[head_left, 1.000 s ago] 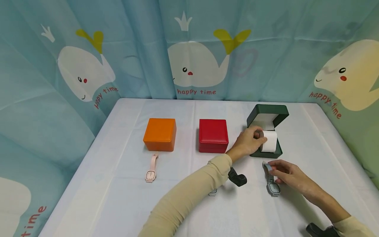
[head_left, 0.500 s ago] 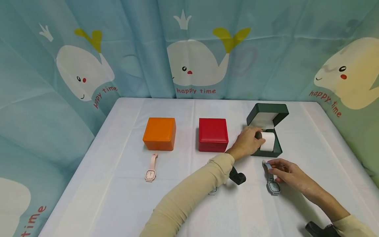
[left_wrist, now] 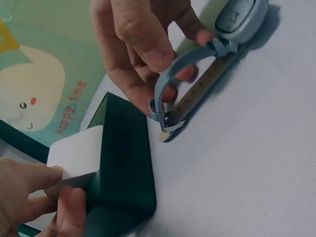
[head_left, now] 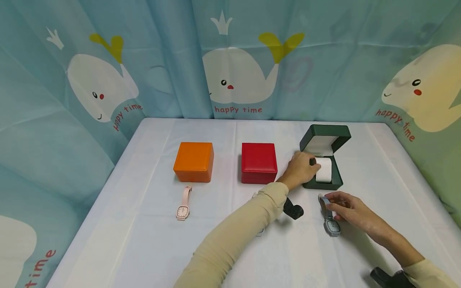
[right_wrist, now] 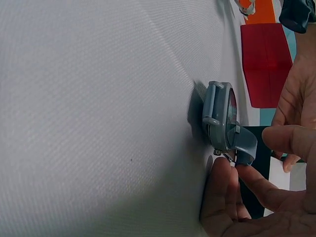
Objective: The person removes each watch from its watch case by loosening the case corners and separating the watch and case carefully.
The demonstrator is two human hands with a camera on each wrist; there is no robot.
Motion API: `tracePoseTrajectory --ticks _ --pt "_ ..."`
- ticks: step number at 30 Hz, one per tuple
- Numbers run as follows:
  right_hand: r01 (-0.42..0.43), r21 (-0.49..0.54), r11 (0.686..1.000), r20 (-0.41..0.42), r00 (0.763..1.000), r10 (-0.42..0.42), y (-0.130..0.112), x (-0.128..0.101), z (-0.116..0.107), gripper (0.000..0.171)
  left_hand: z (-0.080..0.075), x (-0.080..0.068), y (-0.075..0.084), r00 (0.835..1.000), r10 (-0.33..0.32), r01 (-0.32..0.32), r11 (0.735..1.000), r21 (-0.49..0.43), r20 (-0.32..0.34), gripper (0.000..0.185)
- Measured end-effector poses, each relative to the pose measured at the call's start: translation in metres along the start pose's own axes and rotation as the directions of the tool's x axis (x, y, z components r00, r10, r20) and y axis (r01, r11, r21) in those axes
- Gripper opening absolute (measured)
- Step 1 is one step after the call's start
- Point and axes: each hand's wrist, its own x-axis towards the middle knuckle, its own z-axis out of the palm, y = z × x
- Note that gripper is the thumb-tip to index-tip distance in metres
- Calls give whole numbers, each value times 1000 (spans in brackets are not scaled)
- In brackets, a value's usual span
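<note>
My left hand (head_left: 301,168) pinches the white watch cushion (head_left: 323,170) at its left side, within the open dark green watch box (head_left: 333,185). In the left wrist view, thumb and fingers hold the near end of that cushion (left_wrist: 79,150). Just in front of the box, my right hand (head_left: 351,212) grips the strap of a grey-blue wristwatch (head_left: 332,227) between thumb and fingers. Its strap (left_wrist: 170,81) stands bent in a loop above the cloth, and the watch case (right_wrist: 224,116) lies low by the table surface.
A closed red box (head_left: 258,163) and a closed orange box (head_left: 193,162) stand left of the green one. A pink watch (head_left: 183,211) lies before the orange box. Another watch (head_left: 260,232) is mostly hidden under the left sleeve. A printed curtain (head_left: 173,60) backs the white table.
The left hand has shifted the white cushion slightly leftward, and it now appears lower in the green box. The right hand and grey-blue watch have barely moved.
</note>
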Motion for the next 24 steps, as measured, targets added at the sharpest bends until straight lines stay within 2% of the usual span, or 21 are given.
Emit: tracePoseTrajectory --ticks 5,9,13,17,21,24 --pt "10 13 1000 4 1000 -10 -1 1 -2 48 2 4 2 999 -29 30 999 25 -22 36" --pt "4 10 1000 1 1000 -4 0 2 -1 47 8 5 2 999 10 -6 992 124 -31 38" --pt "4 1 1000 6 1000 -4 -2 2 -2 47 8 6 6 1000 5 -8 973 231 11 46" --pt "6 -16 1000 7 1000 -6 -3 1 -3 46 4 8 9 996 -37 16 966 256 78 55" --pt "-2 -38 999 2 1000 2 -3 2 -2 46 2 10 12 991 -63 28 960 278 118 55" --pt "-6 -46 999 6 1000 7 -3 3 -1 46 3 11 13 990 -72 31 949 314 120 47"
